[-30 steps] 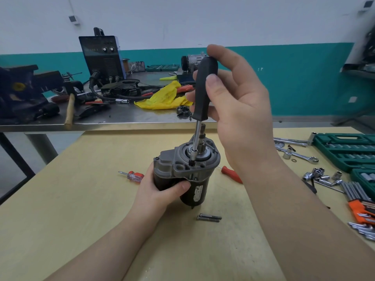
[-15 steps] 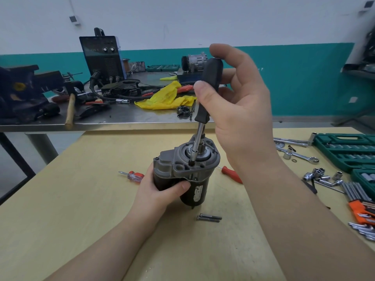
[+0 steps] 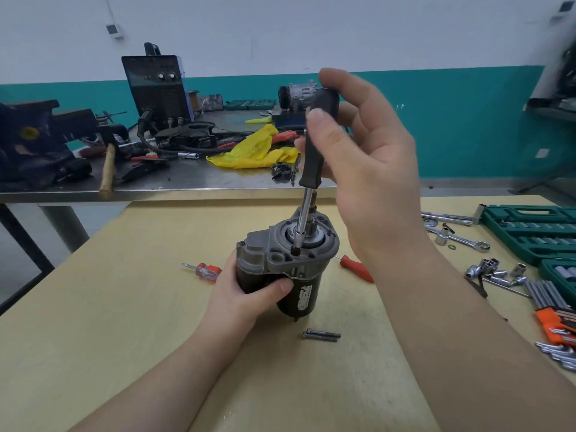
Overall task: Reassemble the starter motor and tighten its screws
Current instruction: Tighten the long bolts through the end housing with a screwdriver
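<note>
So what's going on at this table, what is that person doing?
A person is putting a starter motor back together. The left hand grips the motor's black body, holding it upright on the wooden table. The right hand holds a black-handled screwdriver, its tip set on a screw in the grey end housing. Two long bolts lie loose in front of the motor.

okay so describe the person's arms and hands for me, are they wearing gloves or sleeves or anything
Both forearms are bare up to the frame's lower edge; no sleeve shows. The left hand and the right hand wear no gloves. No ring, watch, wristband or marking is visible on either hand or wrist. Fingernails are short and unpainted where they show.
</note>
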